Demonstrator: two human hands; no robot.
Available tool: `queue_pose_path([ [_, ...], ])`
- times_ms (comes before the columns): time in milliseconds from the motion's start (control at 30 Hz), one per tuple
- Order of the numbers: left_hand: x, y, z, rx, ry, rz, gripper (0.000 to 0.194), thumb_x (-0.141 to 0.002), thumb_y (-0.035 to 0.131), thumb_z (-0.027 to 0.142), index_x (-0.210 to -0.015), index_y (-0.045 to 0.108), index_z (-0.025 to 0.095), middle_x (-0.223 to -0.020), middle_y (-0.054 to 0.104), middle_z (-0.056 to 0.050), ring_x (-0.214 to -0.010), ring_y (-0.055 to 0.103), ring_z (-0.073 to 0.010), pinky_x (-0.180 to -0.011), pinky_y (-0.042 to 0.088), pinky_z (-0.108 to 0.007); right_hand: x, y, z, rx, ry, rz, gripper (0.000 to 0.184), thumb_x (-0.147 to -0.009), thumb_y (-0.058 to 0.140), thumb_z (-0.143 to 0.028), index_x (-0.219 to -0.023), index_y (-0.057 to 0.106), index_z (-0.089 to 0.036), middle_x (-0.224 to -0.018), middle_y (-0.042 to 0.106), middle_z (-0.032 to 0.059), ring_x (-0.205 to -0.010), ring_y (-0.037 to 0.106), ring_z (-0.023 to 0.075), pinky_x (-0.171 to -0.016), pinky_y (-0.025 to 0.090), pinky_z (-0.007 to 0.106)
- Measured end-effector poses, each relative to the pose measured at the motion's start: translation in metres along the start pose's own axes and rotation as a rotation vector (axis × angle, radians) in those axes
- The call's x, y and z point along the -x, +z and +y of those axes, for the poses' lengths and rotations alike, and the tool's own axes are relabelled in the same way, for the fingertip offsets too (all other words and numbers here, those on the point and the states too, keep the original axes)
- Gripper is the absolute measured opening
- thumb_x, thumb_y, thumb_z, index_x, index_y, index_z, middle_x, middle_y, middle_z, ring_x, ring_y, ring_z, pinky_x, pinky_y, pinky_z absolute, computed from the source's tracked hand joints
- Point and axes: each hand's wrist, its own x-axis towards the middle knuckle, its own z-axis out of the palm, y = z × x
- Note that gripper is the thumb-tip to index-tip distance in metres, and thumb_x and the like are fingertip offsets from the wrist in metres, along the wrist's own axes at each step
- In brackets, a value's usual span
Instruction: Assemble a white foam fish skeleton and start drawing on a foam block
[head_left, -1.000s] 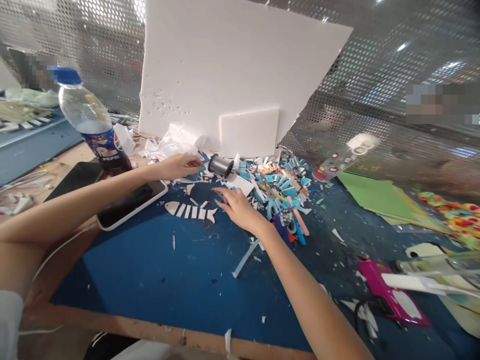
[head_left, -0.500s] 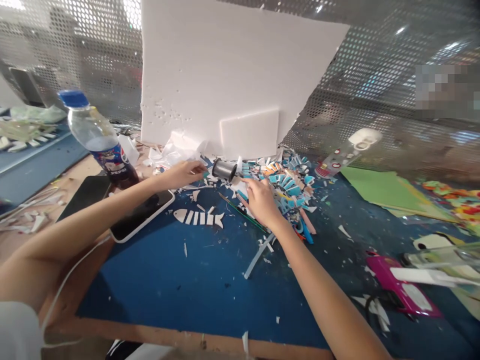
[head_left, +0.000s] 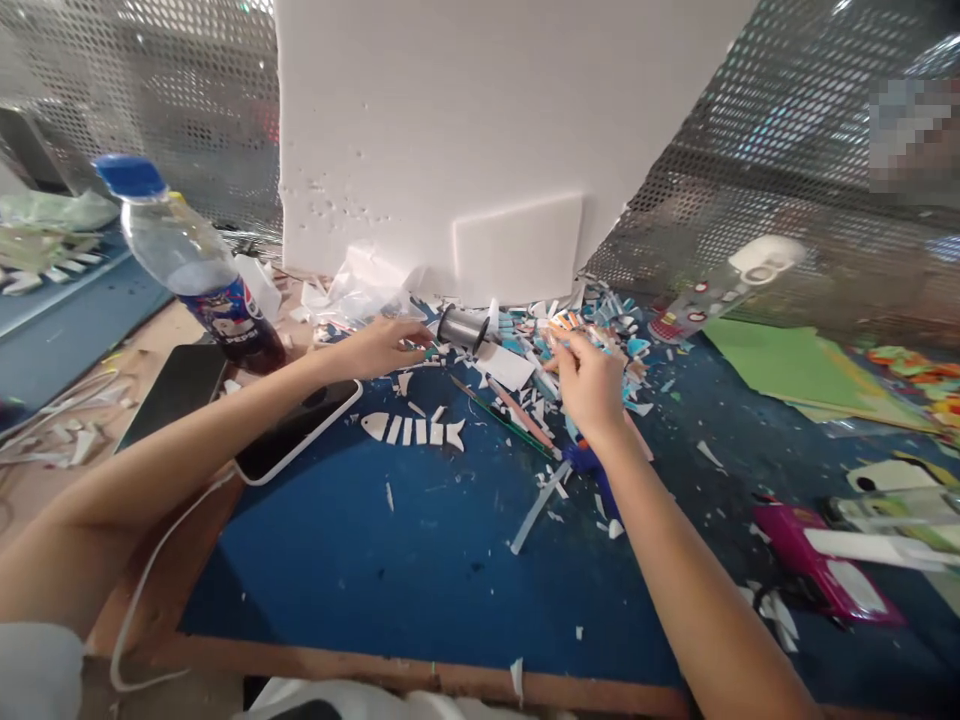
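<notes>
My left hand [head_left: 390, 347] is closed in a pinch beside a spool of thin grey line [head_left: 463, 328]. A small teal bit shows at its fingertips, too small to name. Over the heap of blue, white and orange cut pieces [head_left: 626, 320] is my right hand [head_left: 589, 380], thumb and fingers drawn together; what lies between them I cannot make out. A white fish in separate segments [head_left: 415, 430] lies flat on the blue mat [head_left: 420, 560]. Between the hands are a white card-like piece [head_left: 506, 367], a green pencil-like stick [head_left: 510, 425] and a pink stick [head_left: 525, 408].
A Pepsi bottle [head_left: 202, 275] and a white-edged phone [head_left: 300, 435] are on the left. White foam board [head_left: 420, 120] stands behind. At right are a clear bottle [head_left: 720, 290], green sheets [head_left: 787, 370] and a magenta device [head_left: 817, 560]. A translucent strip [head_left: 540, 510] lies in front.
My right hand has moved right, away from the spool and over the heap, uncovering the white card-like piece. My left hand stays near the spool. The view has shifted slightly.
</notes>
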Motion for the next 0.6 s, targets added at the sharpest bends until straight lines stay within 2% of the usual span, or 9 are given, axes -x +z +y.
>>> queue_pose_path([
  [67,0.001,0.0,0.002,-0.027,0.019,0.004,0.032,-0.086,0.051,0.028,-0.114,0.064,0.017,-0.117,0.069,-0.008,-0.107,0.064,-0.0226,-0.092,0.046,-0.032,0.0,0.004,0.004,0.022,-0.001,-0.003,0.042,-0.092,0.041,-0.024,-0.132,0.052,-0.013,-0.104,0.069,0.0149,-0.093,0.067,0.0262,-0.082,0.051,0.039],
  [100,0.002,-0.001,0.003,-0.041,0.026,0.008,0.033,-0.086,0.05,0.028,-0.114,0.063,0.017,-0.117,0.069,-0.009,-0.108,0.063,-0.023,-0.093,0.046,-0.032,0.001,0.008,0.005,0.04,-0.005,-0.005,0.046,-0.09,0.045,-0.024,-0.135,0.049,-0.013,-0.118,0.063,0.0185,-0.107,0.063,0.0285,-0.089,0.049,0.043],
  [167,0.003,-0.002,0.006,-0.067,0.036,0.02,0.034,-0.086,0.048,0.028,-0.114,0.063,0.016,-0.117,0.069,-0.01,-0.109,0.063,-0.0233,-0.093,0.046,-0.032,0.003,0.015,0.007,0.084,-0.015,-0.023,0.045,-0.088,0.051,-0.025,-0.13,0.055,-0.012,-0.134,0.053,0.0217,-0.125,0.05,0.0337,-0.1,0.042,0.05],
  [267,0.006,-0.006,0.011,-0.101,0.057,0.033,0.035,-0.087,0.046,0.03,-0.114,0.062,0.015,-0.117,0.069,-0.012,-0.108,0.063,-0.0237,-0.092,0.046,-0.033,0.008,0.025,0.009,0.139,-0.031,-0.072,0.033,-0.088,0.056,-0.03,-0.114,0.066,-0.014,-0.137,0.051,0.0207,-0.13,0.04,0.0396,-0.103,0.036,0.06],
  [367,0.009,-0.008,0.017,-0.133,0.088,0.021,0.034,-0.088,0.045,0.031,-0.115,0.061,0.016,-0.116,0.068,-0.012,-0.104,0.063,-0.0232,-0.087,0.048,-0.032,0.012,0.03,0.011,0.175,-0.044,-0.094,0.03,-0.087,0.059,-0.036,-0.104,0.069,-0.013,-0.141,0.048,0.0216,-0.132,0.035,0.0428,-0.103,0.034,0.065],
  [500,0.012,-0.007,0.022,-0.179,0.12,-0.005,0.032,-0.089,0.045,0.03,-0.113,0.062,0.017,-0.112,0.068,-0.012,-0.102,0.063,-0.0246,-0.086,0.048,-0.035,0.013,0.03,0.012,0.201,-0.056,-0.062,0.025,-0.088,0.057,-0.035,-0.096,0.067,-0.014,-0.139,0.048,0.0215,-0.134,0.03,0.0422,-0.103,0.033,0.067],
  [600,0.013,-0.005,0.025,-0.202,0.127,-0.014,0.031,-0.088,0.047,0.029,-0.112,0.061,0.016,-0.11,0.067,-0.014,-0.101,0.062,-0.0266,-0.088,0.048,-0.039,0.012,0.027,0.01,0.211,-0.079,-0.045,0.019,-0.089,0.056,-0.033,-0.09,0.064,-0.016,-0.134,0.05,0.0206,-0.132,0.032,0.0413,-0.102,0.035,0.066],
])
